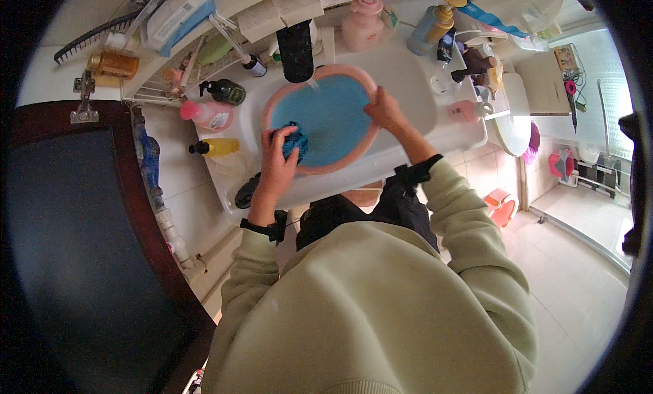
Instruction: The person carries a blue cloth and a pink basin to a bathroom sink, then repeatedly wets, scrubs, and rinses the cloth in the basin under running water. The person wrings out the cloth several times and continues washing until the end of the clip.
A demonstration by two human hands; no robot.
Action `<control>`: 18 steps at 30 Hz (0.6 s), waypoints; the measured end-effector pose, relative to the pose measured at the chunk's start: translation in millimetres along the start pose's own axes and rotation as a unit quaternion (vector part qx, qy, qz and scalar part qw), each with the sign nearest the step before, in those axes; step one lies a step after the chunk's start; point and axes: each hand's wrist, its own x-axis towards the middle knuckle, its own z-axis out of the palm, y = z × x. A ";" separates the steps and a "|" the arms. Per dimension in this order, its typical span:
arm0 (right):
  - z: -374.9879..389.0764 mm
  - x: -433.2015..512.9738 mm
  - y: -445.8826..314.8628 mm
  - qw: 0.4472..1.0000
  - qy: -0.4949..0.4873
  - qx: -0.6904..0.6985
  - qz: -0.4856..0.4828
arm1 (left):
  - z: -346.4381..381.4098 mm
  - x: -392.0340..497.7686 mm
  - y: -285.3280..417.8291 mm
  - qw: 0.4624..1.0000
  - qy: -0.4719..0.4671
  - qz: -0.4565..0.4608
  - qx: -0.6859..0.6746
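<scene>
A plastic basin (pixel 336 167) with a pink rim and blue inside sits in the white sink (pixel 416 95), with water in it. Over its near left rim, my left hand (pixel 278 157) holds a dark blue, wet-looking bunched cloth (pixel 295 143). With my right hand (pixel 386 108) I grip the basin's right rim, the thumb on the inner side. The black faucet (pixel 296 52) stands over the far rim, and a thin stream of water seems to fall from it. A dark bunched item (pixel 248 191) lies on the sink's edge by my left wrist.
Left of the basin stand a dark pump bottle (pixel 227 91), a pink bottle (pixel 213 116) and a yellow bottle (pixel 222 147). Behind are a pink pump bottle (pixel 363 24) and a blue bottle with a yellow pump (pixel 431 29). More toiletries, including a pink bottle (pixel 465 111), line the right side.
</scene>
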 end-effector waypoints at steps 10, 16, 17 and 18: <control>-164.9 -11.3 -91.9 0.952 -0.056 -0.300 -0.010 | -0.8 -1.3 -11.2 0.992 0.090 -0.001 -0.091; -153.9 -23.3 -160.8 0.895 0.060 -0.422 -0.130 | -2.9 -4.3 -29.8 0.989 0.119 -0.007 -0.086; -152.8 -23.1 -168.9 0.891 0.058 -0.425 -0.147 | -3.9 -4.4 -32.5 0.988 0.122 -0.011 -0.089; -151.6 -22.6 -176.0 0.885 0.066 -0.435 -0.153 | -4.6 -4.0 -35.0 0.988 0.126 -0.013 -0.093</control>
